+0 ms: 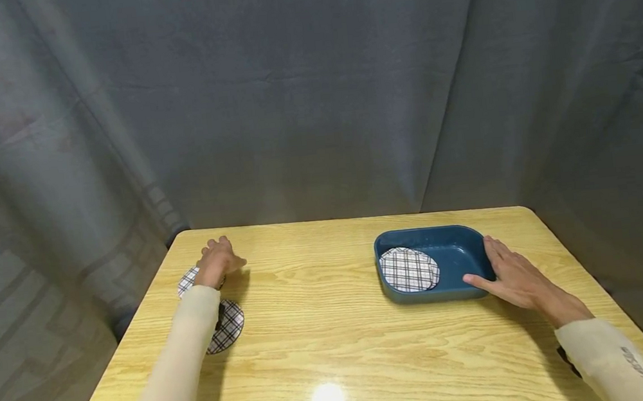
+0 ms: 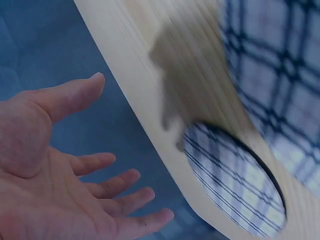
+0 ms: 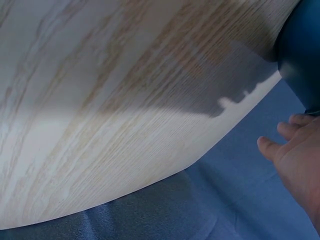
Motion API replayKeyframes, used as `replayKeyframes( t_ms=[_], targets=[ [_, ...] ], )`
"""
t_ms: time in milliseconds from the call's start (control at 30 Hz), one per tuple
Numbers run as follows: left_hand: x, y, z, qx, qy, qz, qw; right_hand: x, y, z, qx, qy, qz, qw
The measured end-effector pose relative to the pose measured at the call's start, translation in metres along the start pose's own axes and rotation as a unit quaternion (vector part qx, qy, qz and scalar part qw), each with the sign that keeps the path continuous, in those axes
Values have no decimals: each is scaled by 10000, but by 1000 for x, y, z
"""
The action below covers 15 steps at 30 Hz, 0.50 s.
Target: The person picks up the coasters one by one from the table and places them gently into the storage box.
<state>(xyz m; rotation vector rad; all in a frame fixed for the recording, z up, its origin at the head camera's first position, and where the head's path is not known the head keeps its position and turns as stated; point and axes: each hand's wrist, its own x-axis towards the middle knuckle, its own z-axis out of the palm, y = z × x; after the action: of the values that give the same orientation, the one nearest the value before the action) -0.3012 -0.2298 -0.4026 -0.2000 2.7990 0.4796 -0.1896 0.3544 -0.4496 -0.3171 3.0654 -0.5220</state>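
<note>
Near disc: plaid disc (image 1: 232, 327) lying flat by the bench's (image 1: 324, 349) left edge, partly hidden under the left sleeve (image 1: 160, 371); a low forearm could drag it askew.
Right hand: at the blue box's right front corner (image 1: 515, 279), fingers straight along the outer right wall, thumb spread away over the near rim; how firmly it bears cannot be told. A hard leftward push would probably slide the box.
Box: blue, upright (image 1: 435, 296), nearer the bench's right far corner than its left; its smooth base may skid if knocked or unsteadied.
Boxed disc: plaid (image 1: 409, 269), in the box's left end; a jolt could shift it along the bare floor.
Far disc: plaid (image 1: 188, 282), just beyond the near disc, close to the left edge; a sweep outward could carry it over that edge.
Left hand: above the far disc (image 1: 217, 262), fingers loosely spread, pinching nothing; being thin and flat, the disc may slip from fingertips that cannot get beneath it.
Curtain: grey, behind the far edge (image 1: 300, 99).
</note>
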Motion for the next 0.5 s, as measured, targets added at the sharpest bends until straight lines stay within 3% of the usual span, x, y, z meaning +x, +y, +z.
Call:
replayKeyframes(
  t_ms=[233, 400, 500],
  targets=[
    [3, -30, -4, -160, -379, -672, 9969, -3, 0, -1, 46, -24, 56, 10000],
    [1, -51, -4, -539, -365, -1238, 9902, -3, -2, 0, 47, -41, 114, 9999],
    [-2, -60, 0, -633, -375, -1311, 9886, -3, -2, -1, 21, -59, 107, 9999]
  ],
)
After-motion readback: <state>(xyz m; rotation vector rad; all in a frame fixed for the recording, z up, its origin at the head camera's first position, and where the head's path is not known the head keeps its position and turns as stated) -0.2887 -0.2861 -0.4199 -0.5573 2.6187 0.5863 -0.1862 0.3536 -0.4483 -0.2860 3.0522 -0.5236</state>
